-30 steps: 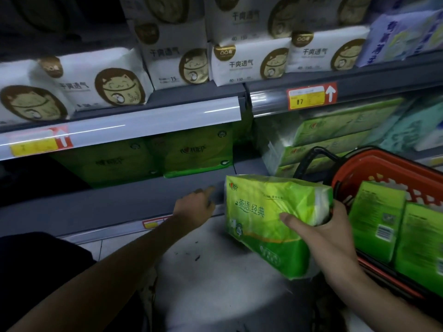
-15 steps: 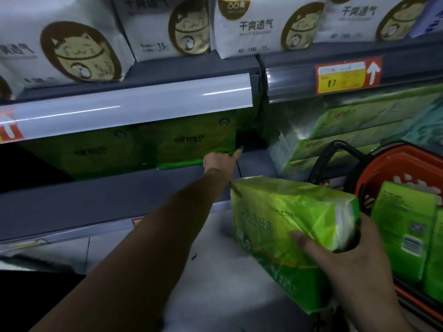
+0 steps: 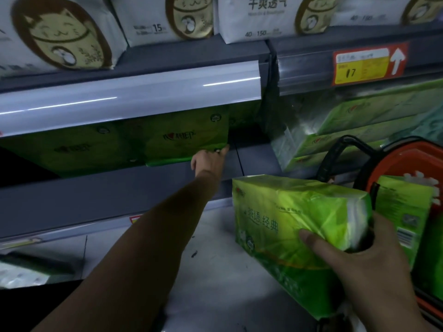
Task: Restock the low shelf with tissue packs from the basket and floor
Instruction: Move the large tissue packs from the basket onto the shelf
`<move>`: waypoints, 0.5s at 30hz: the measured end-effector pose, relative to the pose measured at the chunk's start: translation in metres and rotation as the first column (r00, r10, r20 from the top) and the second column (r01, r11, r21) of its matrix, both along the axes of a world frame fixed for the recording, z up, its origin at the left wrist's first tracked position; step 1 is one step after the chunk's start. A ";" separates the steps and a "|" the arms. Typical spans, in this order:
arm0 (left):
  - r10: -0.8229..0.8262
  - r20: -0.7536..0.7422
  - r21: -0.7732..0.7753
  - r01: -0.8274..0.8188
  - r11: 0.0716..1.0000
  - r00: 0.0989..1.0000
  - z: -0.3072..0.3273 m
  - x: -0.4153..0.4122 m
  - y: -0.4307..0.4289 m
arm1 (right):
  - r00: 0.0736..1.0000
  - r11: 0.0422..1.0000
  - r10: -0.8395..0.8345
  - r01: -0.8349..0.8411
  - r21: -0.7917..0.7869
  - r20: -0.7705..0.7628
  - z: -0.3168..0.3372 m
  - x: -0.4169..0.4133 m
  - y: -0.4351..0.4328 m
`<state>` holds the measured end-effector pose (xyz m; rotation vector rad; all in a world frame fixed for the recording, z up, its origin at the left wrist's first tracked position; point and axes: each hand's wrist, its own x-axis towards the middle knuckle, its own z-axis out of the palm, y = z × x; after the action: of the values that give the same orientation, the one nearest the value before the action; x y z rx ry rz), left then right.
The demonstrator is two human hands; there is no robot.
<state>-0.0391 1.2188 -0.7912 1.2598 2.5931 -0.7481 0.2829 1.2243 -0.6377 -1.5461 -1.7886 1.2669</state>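
A green tissue pack (image 3: 287,226) hangs in front of the low shelf (image 3: 96,195), gripped at its right end by my right hand (image 3: 364,267). My left hand (image 3: 208,161) reaches deep into the low shelf. Its fingertips touch the lower right corner of a dark green pack (image 3: 182,142) that stands there. More green packs (image 3: 405,216) sit in the orange basket (image 3: 407,164) at the right. A further pack (image 3: 26,271) lies on the floor at the left, blurred.
Above the low shelf runs a grey shelf edge with a yellow price tag (image 3: 364,65). White cat-print packs (image 3: 60,32) fill the upper shelf. Pale green packs (image 3: 347,135) are stacked on the low shelf at the right. Between them and the dark packs is a gap.
My left hand has gone further into the low shelf and now touches the dark green pack's corner. My right hand has brought the green pack closer to the shelf. The camera has moved closer.
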 end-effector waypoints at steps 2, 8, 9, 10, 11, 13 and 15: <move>0.006 -0.027 0.000 -0.006 1.000 1.000 -0.004 -0.006 -0.010 | 1.000 1.000 -0.002 0.002 -0.005 -0.014 0.004 -0.001 -0.001; 0.020 -0.055 0.004 -0.020 1.000 0.998 -0.005 -0.013 -0.025 | 0.999 1.000 -0.004 0.005 0.019 -0.044 0.004 0.001 0.000; 0.013 -0.059 0.002 -0.013 1.000 0.998 -0.005 -0.014 -0.028 | 0.999 1.000 -0.001 0.003 0.028 -0.051 0.005 0.000 0.000; 0.010 -0.064 -0.002 -0.010 1.000 0.998 -0.003 -0.013 -0.033 | 0.998 0.999 0.001 0.001 0.040 -0.057 0.005 -0.002 -0.001; -0.003 -0.082 -0.003 0.003 1.000 0.997 -0.005 -0.014 -0.036 | 0.998 0.998 0.002 0.002 0.056 -0.068 0.007 -0.004 -0.001; -0.002 -0.088 -0.013 0.001 1.000 0.996 -0.004 -0.016 -0.038 | 0.995 0.997 0.010 -0.003 0.072 -0.098 0.011 -0.008 -0.001; 0.057 0.029 0.001 -0.057 0.998 0.998 -0.004 -0.018 -0.038 | 0.991 0.996 0.029 -0.017 0.092 -0.134 0.013 -0.011 -0.002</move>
<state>-0.0575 1.1807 -0.7949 1.1825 2.5959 -0.7119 0.2724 1.2223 -0.6250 -1.3614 -1.7570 1.2522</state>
